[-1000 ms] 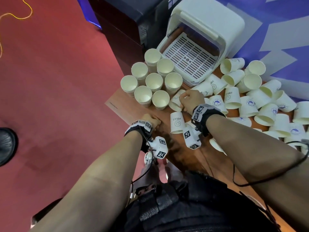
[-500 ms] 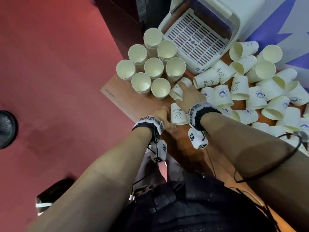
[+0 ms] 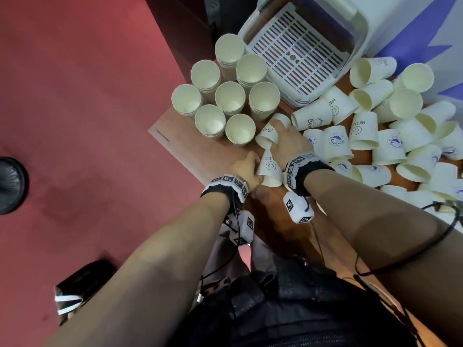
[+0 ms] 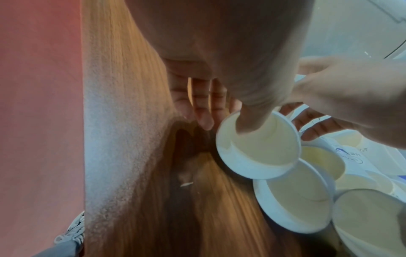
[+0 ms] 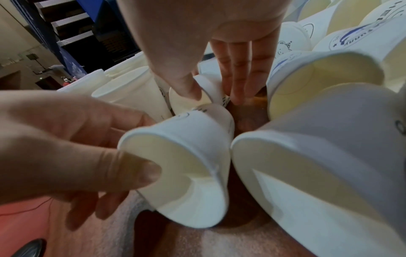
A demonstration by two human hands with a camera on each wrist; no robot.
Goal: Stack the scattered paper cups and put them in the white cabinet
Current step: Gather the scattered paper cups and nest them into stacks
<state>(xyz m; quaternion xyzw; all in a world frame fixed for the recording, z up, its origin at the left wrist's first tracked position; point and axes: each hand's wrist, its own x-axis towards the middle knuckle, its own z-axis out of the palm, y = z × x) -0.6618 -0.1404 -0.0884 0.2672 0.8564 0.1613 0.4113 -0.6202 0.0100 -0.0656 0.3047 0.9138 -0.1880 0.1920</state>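
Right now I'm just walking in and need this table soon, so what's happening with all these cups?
A person is gathering scattered paper cups. Their left hand holds a tipped "HELLO" cup, thumb inside its rim, while the right hand grips another tipped cup beside it. Upright stacks stand near the open white cabinet, which shows no cups inside. Many loose cups remain on the wooden table.

Looks like an event hall or exhibition booth, wooden table [image 3: 175, 136] on red carpet [image 3: 75, 96], blue-and-white banner wall [image 3: 413, 26] behind the table, dark staircase [image 5: 66, 22] and stands on a floor beyond it, printed paper cups [image 3: 390, 144] heaped on the table
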